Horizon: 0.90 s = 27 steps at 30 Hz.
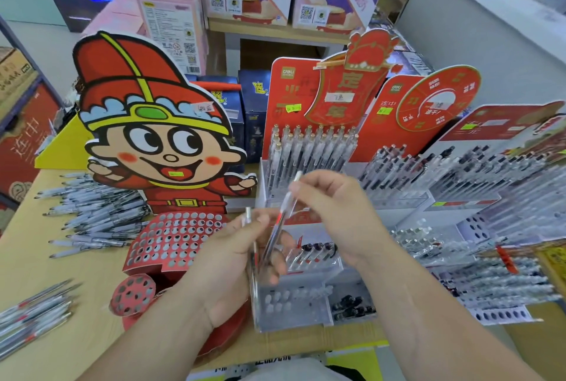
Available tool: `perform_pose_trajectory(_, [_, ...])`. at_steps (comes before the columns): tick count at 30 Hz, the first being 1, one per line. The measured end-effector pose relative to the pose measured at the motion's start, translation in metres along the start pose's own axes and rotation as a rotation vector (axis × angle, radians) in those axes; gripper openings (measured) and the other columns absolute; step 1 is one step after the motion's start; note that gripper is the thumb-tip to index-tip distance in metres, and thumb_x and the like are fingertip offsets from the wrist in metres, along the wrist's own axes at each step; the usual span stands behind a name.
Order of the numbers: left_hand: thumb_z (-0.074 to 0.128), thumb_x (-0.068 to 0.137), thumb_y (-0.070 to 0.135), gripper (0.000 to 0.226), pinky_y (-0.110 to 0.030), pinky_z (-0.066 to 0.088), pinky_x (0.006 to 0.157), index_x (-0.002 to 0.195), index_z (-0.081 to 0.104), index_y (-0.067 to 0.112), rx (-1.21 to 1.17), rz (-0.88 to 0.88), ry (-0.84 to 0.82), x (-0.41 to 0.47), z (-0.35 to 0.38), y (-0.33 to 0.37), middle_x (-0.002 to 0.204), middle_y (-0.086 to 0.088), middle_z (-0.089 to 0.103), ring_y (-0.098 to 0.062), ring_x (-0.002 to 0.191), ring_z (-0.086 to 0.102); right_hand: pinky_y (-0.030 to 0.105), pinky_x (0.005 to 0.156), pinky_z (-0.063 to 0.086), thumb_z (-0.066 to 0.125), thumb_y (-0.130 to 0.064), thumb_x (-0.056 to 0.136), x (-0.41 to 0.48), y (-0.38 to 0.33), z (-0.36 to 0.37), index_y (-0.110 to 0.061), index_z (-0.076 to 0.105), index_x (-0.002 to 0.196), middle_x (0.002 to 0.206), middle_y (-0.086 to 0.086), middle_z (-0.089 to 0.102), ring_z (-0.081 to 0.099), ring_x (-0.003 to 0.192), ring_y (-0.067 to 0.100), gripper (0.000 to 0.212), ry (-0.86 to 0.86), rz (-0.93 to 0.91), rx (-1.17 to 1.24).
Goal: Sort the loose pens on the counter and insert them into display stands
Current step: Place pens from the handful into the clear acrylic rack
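Both hands are raised above the wooden bench (46, 261), in front of a clear plastic stand (306, 310) whose rows of holes are mostly unfilled; a few dark-capped pens sit in its upper tier. The right hand (337, 212) has its grip pinched on the upper part of a clear pen (283, 215) with a red band, which slants down to the left until its lower end meets the fingers of the left hand (226, 261). The left hand's grip is curled round a second pen (248, 221), upright, its silver top poking above the fingers; whether it grasps more than 1 cannot be told.

To the left stands a cartoon figure stand (153, 123) with a red holed base (174, 236), its holes bare. A heap of loose pens (101, 212) lies on the bench beside it, and a smaller bunch (33, 313) lies at the near left edge. Behind the hands, a red-backed stand (309, 151) is packed with gold-tipped pens, and further stands (477, 184) on the right are crowded with dark-capped ones.
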<state>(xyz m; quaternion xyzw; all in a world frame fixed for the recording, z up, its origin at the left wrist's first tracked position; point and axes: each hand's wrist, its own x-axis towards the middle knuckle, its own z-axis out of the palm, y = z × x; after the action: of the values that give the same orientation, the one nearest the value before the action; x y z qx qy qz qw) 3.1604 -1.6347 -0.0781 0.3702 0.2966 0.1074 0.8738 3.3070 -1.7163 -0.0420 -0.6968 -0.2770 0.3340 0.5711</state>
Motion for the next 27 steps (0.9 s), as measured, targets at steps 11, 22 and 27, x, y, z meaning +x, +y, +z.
perform_pose_trajectory(11, [0.049, 0.105, 0.021, 0.018, -0.021, 0.032, 0.036, 0.111, 0.061, 0.009, -0.073, 0.049, 0.311, 0.005, -0.017, -0.003, 0.077, -0.008, 0.069, -0.014, 0.043, 0.049, 0.033, 0.067, 0.058, 0.074, -0.022, 0.09, 0.026, -0.015, -0.008, -0.026, 0.067, 0.083, 0.075, -0.005, 0.071, 0.068, 0.07, 0.013, 0.011, 0.476, -0.455, -0.291])
perform_pose_trajectory(22, [0.048, 0.104, 0.022, 0.017, -0.024, 0.028, 0.041, 0.111, 0.059, 0.012, -0.112, 0.071, 0.247, -0.002, -0.016, -0.003, 0.081, -0.009, 0.066, -0.015, 0.047, 0.042, 0.012, 0.059, 0.048, 0.077, -0.018, 0.086, 0.034, -0.019, 0.011, -0.017, 0.066, 0.077, 0.067, -0.02, 0.06, 0.06, 0.062, -0.002, 0.014, 0.497, -0.598, -0.499])
perform_pose_trajectory(27, [0.048, 0.104, 0.022, 0.015, -0.024, 0.029, 0.039, 0.11, 0.058, 0.012, -0.123, 0.076, 0.236, -0.005, -0.018, -0.003, 0.08, -0.01, 0.065, -0.015, 0.047, 0.043, 0.009, 0.06, 0.046, 0.077, -0.019, 0.086, 0.038, -0.008, 0.013, -0.017, 0.065, 0.075, 0.065, -0.024, 0.056, 0.059, 0.062, -0.005, 0.016, 0.453, -0.592, -0.599])
